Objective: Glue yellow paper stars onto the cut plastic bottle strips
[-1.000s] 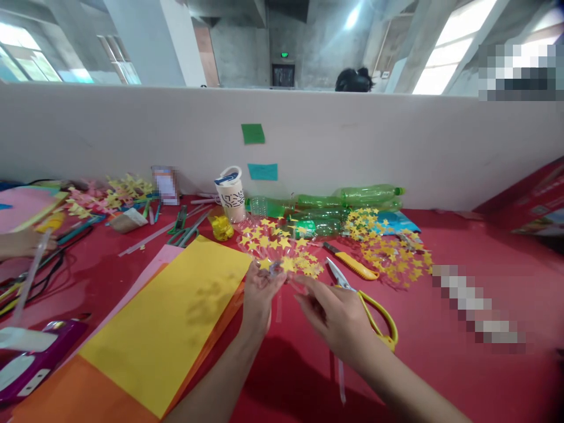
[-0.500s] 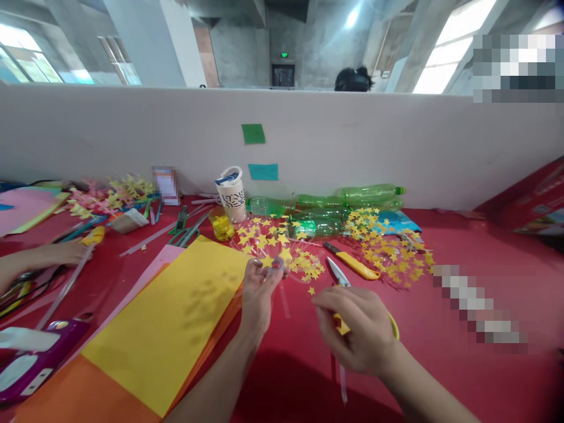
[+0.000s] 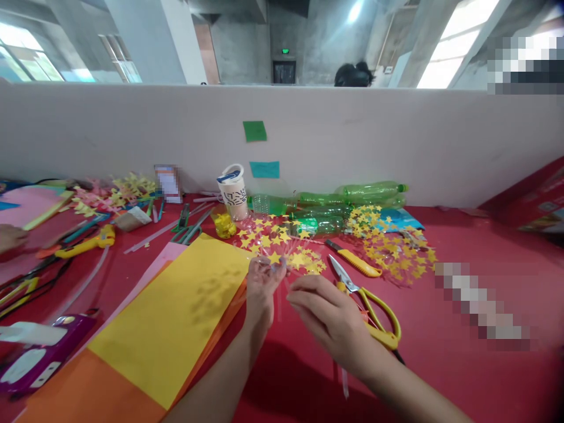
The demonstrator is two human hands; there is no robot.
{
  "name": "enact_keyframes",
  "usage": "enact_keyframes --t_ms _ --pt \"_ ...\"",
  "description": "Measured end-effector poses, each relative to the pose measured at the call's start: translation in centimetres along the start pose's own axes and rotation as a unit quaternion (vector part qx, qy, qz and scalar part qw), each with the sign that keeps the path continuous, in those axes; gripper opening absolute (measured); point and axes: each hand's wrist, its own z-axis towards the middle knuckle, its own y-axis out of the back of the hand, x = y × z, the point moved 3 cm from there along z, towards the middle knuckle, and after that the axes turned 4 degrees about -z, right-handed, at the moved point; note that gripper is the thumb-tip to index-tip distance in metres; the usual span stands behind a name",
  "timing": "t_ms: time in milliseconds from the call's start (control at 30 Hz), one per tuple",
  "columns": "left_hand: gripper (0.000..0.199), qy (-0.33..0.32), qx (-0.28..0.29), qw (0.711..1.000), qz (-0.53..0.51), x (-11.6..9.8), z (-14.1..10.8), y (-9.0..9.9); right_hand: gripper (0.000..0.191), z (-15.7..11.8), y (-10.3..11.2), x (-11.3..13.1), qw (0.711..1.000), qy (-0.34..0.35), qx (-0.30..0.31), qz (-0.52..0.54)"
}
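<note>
My left hand (image 3: pixel 262 288) is closed around a clear plastic piece with fanned-out strips, tipped with yellow paper stars (image 3: pixel 265 241). Close to its right, my right hand (image 3: pixel 328 314) hovers with thumb and fingers pinched together. Whatever lies between those fingertips is hidden or too small to name. Beneath and beside the right hand are yellow-handled scissors (image 3: pixel 381 308), blades pointing away, and a partly covered yellow tool with an orange part (image 3: pixel 365 316). A yellow utility knife (image 3: pixel 359 262) lies beyond them.
Yellow paper (image 3: pixel 176 317) lies over orange sheets at left. Behind stand a cup (image 3: pixel 233 197) and green bottles (image 3: pixel 372 191). More stars (image 3: pixel 396 252) spread at right. A yellow glue gun (image 3: pixel 90 242), purple device (image 3: pixel 48 352) and another person's hand (image 3: pixel 12 239) are far left.
My right hand has moved left toward my left hand, uncovering more of the scissors. The small star seen by its fingertips no longer shows there. The other person's hand has left the glue gun.
</note>
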Motion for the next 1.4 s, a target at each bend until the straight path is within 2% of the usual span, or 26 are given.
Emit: enact_keyframes --t_ms 100,300,533,933,1233,1400 --pt "0.025 0.0 -0.011 1.0 0.001 0.2 -0.1 0.1 0.023 -0.1 -0.1 0.0 1.0 -0.002 -0.006 0.013" --pt "0.029 0.01 -0.02 1.0 0.011 0.8 -0.1 0.2 0.019 -0.9 -0.5 -0.6 0.997 -0.067 -0.035 -0.023" --pt "0.023 -0.003 0.002 1.0 0.014 0.6 -0.2 0.0 0.021 -0.7 -0.3 -0.5 0.997 -0.041 -0.067 -0.023" --pt "0.025 0.007 -0.004 1.0 0.012 0.3 -0.2 -0.2 0.021 -0.3 -0.1 0.4 0.998 0.004 -0.046 -0.032" --pt "0.026 0.018 -0.013 1.0 0.022 0.3 -0.5 0.1 0.022 -0.3 -0.5 0.5 1.0 -0.009 -0.014 -0.017" --pt "0.039 0.013 -0.026 0.999 -0.013 0.9 -0.3 0.2 0.022 -0.7 -0.1 0.3 0.997 -0.026 -0.054 -0.049"
